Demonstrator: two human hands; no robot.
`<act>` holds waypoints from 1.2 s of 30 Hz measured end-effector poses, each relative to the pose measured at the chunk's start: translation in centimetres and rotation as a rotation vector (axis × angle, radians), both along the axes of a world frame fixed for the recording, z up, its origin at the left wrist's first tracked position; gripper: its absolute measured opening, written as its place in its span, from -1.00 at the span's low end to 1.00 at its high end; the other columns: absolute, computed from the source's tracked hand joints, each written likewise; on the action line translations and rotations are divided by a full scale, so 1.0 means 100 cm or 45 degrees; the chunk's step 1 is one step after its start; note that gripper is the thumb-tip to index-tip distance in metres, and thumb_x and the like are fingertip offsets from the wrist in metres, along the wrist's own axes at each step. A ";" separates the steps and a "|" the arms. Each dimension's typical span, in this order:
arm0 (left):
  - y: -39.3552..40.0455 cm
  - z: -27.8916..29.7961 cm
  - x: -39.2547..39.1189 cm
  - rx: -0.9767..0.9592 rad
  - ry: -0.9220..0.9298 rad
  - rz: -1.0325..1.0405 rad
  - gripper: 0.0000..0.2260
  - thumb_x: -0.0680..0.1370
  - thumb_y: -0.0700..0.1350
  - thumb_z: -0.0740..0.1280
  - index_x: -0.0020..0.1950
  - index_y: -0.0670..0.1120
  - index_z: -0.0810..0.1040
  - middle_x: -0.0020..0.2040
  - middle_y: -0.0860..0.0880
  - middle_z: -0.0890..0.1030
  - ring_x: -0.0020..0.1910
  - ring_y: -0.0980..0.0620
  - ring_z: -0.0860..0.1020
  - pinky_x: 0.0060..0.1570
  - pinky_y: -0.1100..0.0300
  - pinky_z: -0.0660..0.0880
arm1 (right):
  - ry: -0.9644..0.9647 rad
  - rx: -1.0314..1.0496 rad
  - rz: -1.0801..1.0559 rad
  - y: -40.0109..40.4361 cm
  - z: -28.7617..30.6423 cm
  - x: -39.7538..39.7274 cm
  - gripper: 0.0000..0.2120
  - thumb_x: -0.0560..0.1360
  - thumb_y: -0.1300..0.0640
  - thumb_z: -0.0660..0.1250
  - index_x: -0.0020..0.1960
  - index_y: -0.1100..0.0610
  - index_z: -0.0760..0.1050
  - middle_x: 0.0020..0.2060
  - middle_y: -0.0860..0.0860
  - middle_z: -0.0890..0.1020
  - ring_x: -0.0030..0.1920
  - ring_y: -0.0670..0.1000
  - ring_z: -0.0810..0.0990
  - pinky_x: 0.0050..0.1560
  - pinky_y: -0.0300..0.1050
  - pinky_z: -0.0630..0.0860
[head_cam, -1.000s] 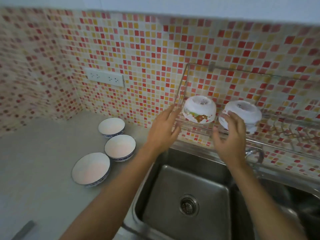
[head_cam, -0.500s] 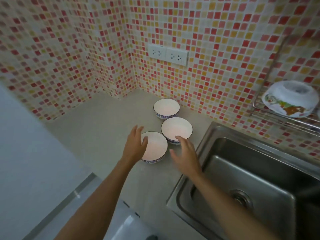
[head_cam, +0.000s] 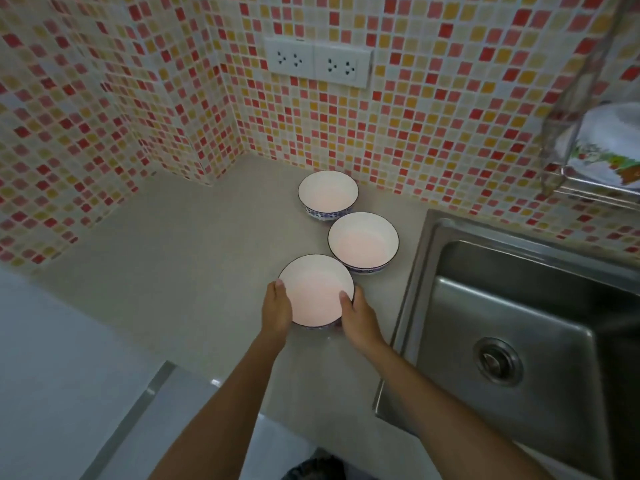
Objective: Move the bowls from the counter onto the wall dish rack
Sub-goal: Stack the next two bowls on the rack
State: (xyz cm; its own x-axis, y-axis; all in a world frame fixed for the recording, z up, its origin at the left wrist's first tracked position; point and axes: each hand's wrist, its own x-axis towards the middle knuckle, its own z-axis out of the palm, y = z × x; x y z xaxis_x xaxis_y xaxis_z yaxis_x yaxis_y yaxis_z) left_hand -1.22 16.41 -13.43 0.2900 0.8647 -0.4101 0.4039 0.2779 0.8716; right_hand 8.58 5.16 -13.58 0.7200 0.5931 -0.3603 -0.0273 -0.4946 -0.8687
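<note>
Three white bowls with blue-patterned outsides stand upright in a row on the grey counter. The nearest bowl is gripped on both sides: my left hand on its left rim, my right hand on its right rim. The middle bowl and the far bowl stand untouched behind it. At the right edge the wall dish rack carries an upside-down white bowl with a painted pattern.
A steel sink with a round drain lies directly right of the bowls. A double wall socket sits on the mosaic-tiled wall above them. The counter's front edge runs at the lower left.
My view swung from the rack to the counter. Both hands came down from the rack, reached the nearest bowl and have closed on its two sides.
</note>
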 end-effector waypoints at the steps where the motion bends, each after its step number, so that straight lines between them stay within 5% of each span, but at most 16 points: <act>1: -0.001 0.000 0.001 0.016 0.000 -0.006 -0.66 0.66 -0.03 -0.02 0.22 -0.18 0.42 0.18 -0.16 0.49 0.07 -0.06 0.43 0.07 0.15 0.33 | 0.023 0.010 -0.018 -0.002 0.000 -0.001 -0.63 0.63 0.02 0.10 0.41 0.07 0.31 0.24 0.12 0.56 0.19 0.19 0.54 0.17 0.16 0.52; 6: -0.020 0.009 0.007 0.094 -0.036 -0.072 -0.67 0.66 -0.02 -0.02 0.24 -0.17 0.41 0.15 -0.12 0.49 0.09 -0.06 0.44 0.08 0.15 0.34 | 0.054 0.055 -0.149 -0.025 0.001 -0.005 -0.62 0.63 -0.01 0.09 0.42 0.04 0.29 0.21 0.07 0.55 0.17 0.13 0.55 0.13 0.16 0.55; 10: -0.051 0.026 0.027 0.158 -0.124 -0.175 -0.68 0.66 -0.01 -0.01 0.22 -0.13 0.43 0.12 -0.07 0.52 0.08 -0.05 0.47 0.06 0.13 0.38 | 0.064 0.252 -0.333 -0.060 0.009 0.001 -0.63 0.61 -0.02 0.13 0.40 0.01 0.34 0.23 -0.07 0.54 0.20 -0.03 0.51 0.23 -0.09 0.44; 14: -0.098 0.041 0.061 0.149 -0.251 -0.289 -0.70 0.66 0.00 0.00 0.23 -0.07 0.44 0.14 -0.04 0.53 0.10 -0.03 0.49 0.12 0.09 0.43 | 0.290 0.440 -0.559 -0.106 0.022 0.022 -0.65 0.53 -0.24 0.18 0.26 -0.16 0.35 0.18 -0.12 0.55 0.19 -0.02 0.55 0.22 0.19 0.52; 20: -0.185 0.048 0.115 -0.005 -0.289 -0.535 -0.62 0.65 0.07 0.00 0.36 -0.06 0.38 0.27 -0.09 0.49 0.20 -0.08 0.47 0.16 0.01 0.46 | 0.412 0.586 -0.826 -0.201 0.041 0.071 -0.64 0.64 -0.09 0.09 0.42 -0.19 0.22 0.25 -0.03 0.43 0.17 0.06 0.48 0.05 0.31 0.58; 26: -0.266 0.044 0.149 -0.117 -0.369 -0.770 -0.64 0.64 0.12 0.02 0.38 0.05 0.32 0.26 0.03 0.44 0.23 -0.01 0.44 0.18 0.04 0.45 | 0.545 0.603 -0.931 -0.288 0.039 0.108 -0.64 0.46 -0.16 0.31 0.24 -0.32 0.40 0.31 0.02 0.45 0.25 0.24 0.45 -0.05 0.49 0.52; 29: -0.291 0.033 0.159 -0.118 -0.348 -0.885 -0.63 0.59 0.22 0.08 0.32 0.12 0.41 0.27 0.04 0.51 0.23 0.00 0.48 0.21 -0.05 0.48 | 0.552 0.577 -1.043 -0.320 0.034 0.122 -0.76 0.56 -0.05 0.26 0.21 -0.24 0.43 0.25 0.04 0.50 0.21 0.22 0.49 0.02 0.41 0.54; 31: -0.304 0.028 0.160 -0.030 -0.319 -0.962 -0.69 0.61 0.17 0.07 0.25 0.12 0.46 0.22 0.05 0.55 0.20 0.04 0.50 0.18 0.08 0.46 | 0.522 0.517 -1.094 -0.336 0.031 0.131 -0.73 0.61 -0.07 0.16 0.30 -0.14 0.39 0.23 0.04 0.53 0.19 0.18 0.52 -0.03 0.20 0.59; 33: -0.314 0.021 0.156 0.155 -0.177 -1.046 -0.68 0.64 0.09 0.06 0.25 0.02 0.48 0.18 0.00 0.58 0.18 0.01 0.51 0.13 0.22 0.37 | 0.443 0.433 -1.091 -0.347 0.030 0.140 -0.69 0.63 -0.08 0.11 0.34 -0.09 0.37 0.24 0.04 0.53 0.19 0.16 0.52 -0.11 0.05 0.58; 36: -0.317 -0.003 0.138 0.399 0.197 -1.270 -0.56 0.63 0.13 0.02 0.43 -0.04 0.34 0.23 -0.14 0.58 0.20 -0.12 0.53 0.20 0.13 0.38 | 0.308 0.288 -1.041 -0.362 0.023 0.151 -0.73 0.64 -0.06 0.11 0.32 -0.13 0.37 0.24 0.02 0.52 0.19 0.14 0.51 -0.01 0.12 0.57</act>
